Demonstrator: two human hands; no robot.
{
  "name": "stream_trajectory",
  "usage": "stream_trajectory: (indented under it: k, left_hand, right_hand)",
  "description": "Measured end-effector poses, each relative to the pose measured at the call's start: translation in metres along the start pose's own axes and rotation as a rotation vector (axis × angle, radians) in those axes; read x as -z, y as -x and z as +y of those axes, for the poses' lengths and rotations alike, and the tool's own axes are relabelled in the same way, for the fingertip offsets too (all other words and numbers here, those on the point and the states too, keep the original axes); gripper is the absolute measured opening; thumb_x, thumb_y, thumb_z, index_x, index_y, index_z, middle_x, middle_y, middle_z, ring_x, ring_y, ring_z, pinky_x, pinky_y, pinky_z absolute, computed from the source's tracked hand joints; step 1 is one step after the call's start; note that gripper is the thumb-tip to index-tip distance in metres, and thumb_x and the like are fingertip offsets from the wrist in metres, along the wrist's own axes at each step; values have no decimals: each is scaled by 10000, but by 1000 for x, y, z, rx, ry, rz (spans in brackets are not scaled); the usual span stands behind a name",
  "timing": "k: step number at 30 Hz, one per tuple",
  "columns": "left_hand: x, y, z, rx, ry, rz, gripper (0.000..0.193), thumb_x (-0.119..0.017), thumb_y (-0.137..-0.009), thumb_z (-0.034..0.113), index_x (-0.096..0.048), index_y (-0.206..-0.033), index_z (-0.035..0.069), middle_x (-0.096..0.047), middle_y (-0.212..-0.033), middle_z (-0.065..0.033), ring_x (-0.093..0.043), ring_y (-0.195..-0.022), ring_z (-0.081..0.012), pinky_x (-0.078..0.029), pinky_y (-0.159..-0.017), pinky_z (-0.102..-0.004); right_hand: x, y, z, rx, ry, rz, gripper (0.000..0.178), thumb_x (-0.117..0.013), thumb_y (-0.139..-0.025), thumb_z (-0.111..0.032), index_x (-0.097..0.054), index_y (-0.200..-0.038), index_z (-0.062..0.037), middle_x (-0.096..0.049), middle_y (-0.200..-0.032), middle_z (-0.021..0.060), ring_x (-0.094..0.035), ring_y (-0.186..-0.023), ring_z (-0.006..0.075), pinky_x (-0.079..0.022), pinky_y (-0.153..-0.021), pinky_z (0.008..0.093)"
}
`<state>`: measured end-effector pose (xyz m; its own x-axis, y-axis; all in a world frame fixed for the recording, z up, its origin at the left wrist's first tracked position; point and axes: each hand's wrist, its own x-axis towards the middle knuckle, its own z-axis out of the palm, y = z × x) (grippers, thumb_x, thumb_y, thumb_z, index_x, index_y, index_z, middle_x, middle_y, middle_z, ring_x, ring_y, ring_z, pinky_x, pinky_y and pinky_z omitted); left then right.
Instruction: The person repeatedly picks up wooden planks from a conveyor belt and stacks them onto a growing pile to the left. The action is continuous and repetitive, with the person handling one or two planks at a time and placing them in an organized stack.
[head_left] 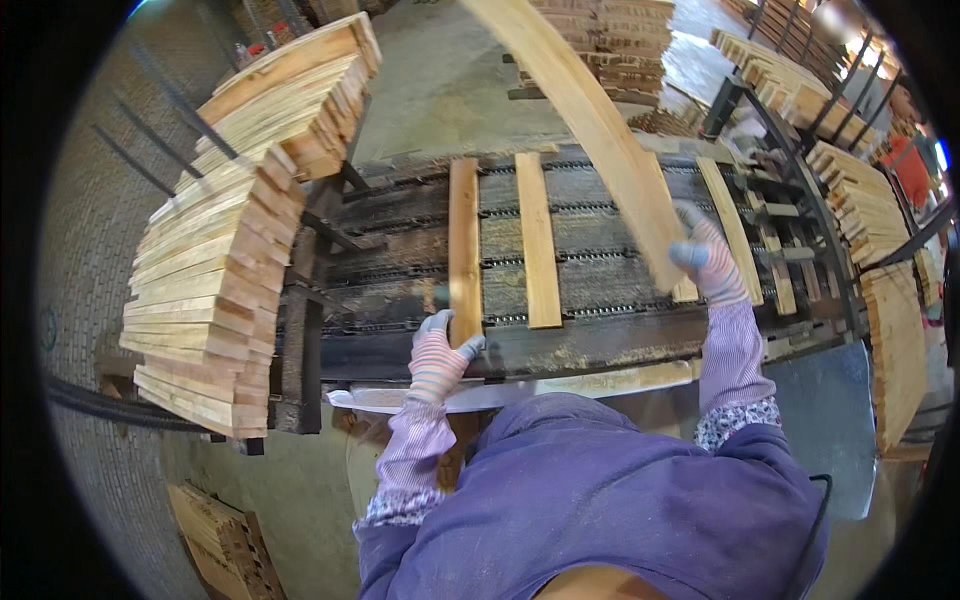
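Both my hands wear striped gloves with blue-grey fingertips. My right hand (712, 262) grips the near end of a long wooden board (600, 130), which is raised and tilted so its far end reaches the top of the view. With fingers and thumb on either side, my left hand (441, 358) holds the near end of a browner board (465, 235) lying on the chain conveyor (400, 270). Between the hands, a pale board (540, 240) rests across the chains. Another narrow board (730, 230) lies just beyond my right hand, and the raised board partly covers one more.
A tall stack of boards (215, 270) stands on a rack with metal rods at the left. More stacked boards (895, 340) line the right side behind a dark metal frame (800, 190). A plank pile (600, 50) sits on the floor beyond the conveyor.
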<state>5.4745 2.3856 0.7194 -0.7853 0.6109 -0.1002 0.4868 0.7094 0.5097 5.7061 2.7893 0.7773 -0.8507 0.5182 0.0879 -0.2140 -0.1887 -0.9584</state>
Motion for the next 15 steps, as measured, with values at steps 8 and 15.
stream_trajectory:
  k: [8,15]
  left_hand:
    - [-84,-60,-111,21,10,98,971,-926,-711,371,-443,-1516,126,-526,-1484,-216,-573,-1254,-438,-472,-1057,-541]
    - [-76,-87,-26,19,1016,-5,704,-784,-868,48,-432,-1475,111,-666,-1105,-96,-628,-804,-162,-521,-641,-286]
  right_hand:
    - [-32,83,71,-324,-279,216,715,-752,-794,-108,-539,-1473,-40,-699,-1172,114,-715,-990,213,-632,-862,356]
    - [-24,89,101,-222,389,361,970,-785,-756,-19,-391,-1635,-130,-596,-1455,188,-615,-1253,259,-508,-1046,321]
